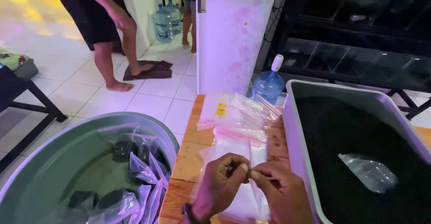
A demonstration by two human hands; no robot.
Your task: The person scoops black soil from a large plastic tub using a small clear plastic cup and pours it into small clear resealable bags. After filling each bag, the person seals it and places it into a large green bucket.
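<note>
Over the wooden table (188, 161), both hands (249, 186) pinch one clear plastic bag's (237, 150) top edge between them.

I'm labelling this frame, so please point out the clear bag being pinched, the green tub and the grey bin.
clear bag (238, 161), head view, flat panel above the fingers.
green tub (67, 136), head view, upper left rim.
grey bin (294, 129), head view, left wall.

A stack of clear zip bags (233, 112) with pink seal strips lies just beyond the left hand (223, 179); a small yellow label (221, 109) sits on the top one. Filled clear bags (134, 174) lie left of that hand
</note>
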